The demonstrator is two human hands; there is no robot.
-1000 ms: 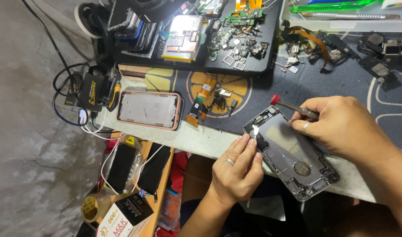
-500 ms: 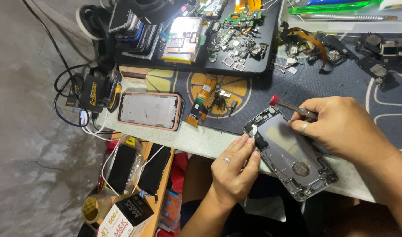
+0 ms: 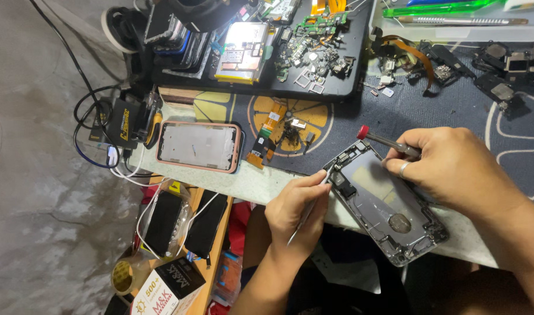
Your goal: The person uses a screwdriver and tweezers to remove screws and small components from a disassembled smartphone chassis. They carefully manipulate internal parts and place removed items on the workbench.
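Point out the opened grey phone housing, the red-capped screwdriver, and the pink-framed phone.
grey phone housing (image 3: 379, 195): head view, bare inner plate.
red-capped screwdriver (image 3: 376, 136): head view, shaft by cap.
pink-framed phone (image 3: 198, 146): head view, panel middle.

hidden: screwdriver (image 3: 389, 142) tip under right hand (image 3: 453, 169) | cut off: right forearm at 4 o'clock | tiny: tray parts (image 3: 313, 52) unreadable

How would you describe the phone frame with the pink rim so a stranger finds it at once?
Start at the dark work mat, then go to its left edge. There lies the phone frame, flat and apart from both hands. Unlike the grey phone shell, it has a pink rim.
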